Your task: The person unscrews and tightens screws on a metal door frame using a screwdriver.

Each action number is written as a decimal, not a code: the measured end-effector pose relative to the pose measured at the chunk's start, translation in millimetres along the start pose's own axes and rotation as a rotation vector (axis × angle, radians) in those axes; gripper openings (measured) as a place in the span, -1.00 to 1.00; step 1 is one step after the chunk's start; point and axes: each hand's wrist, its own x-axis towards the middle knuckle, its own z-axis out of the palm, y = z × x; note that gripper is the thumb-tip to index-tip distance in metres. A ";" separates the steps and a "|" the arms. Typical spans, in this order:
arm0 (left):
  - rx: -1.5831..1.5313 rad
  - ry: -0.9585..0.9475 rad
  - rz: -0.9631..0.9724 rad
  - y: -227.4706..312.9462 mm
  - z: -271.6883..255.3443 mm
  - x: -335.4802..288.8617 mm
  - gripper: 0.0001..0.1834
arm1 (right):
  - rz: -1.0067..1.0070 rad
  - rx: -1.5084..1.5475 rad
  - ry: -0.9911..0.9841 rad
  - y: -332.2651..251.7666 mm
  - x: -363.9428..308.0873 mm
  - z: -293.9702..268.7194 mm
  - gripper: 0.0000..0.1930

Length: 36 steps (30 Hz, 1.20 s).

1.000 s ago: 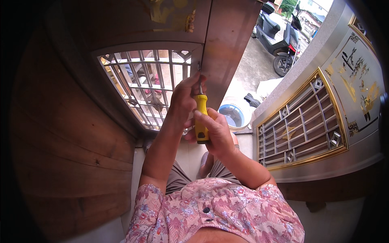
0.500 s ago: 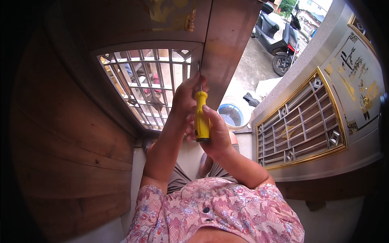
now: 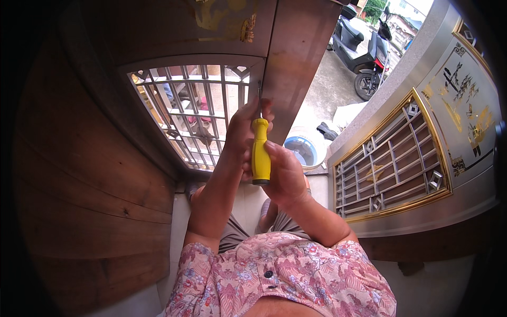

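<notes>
A screwdriver (image 3: 261,158) with a yellow handle and black end points up and away from me, its thin metal shaft against the edge of the metal door (image 3: 296,58). My right hand (image 3: 289,171) closes on the handle from the right, thumb along its side; the other fingers are partly hidden behind it. Higher up, my left hand (image 3: 243,124) wraps round the shaft just above the handle, with fingertips showing on its right. The shaft's tip meets the door's edge near a small dark spot; what it touches there is too small to make out.
A barred window panel (image 3: 185,105) is set in this door. At right stands another door leaf (image 3: 465,174) with a gold-framed grille. Beyond the doorway are a blue-lined bucket (image 3: 319,153) and a parked scooter (image 3: 364,50). Wooden boards (image 3: 95,211) rise at left.
The yellow handle has turned about its length, and my right hand has rolled with it, showing more of the palm. My left hand has barely moved.
</notes>
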 end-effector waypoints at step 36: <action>-0.097 0.216 -0.105 0.2 7.7 3.1 -0.71 | 0.018 0.023 -0.092 -8.5 -0.4 -3.8 -0.59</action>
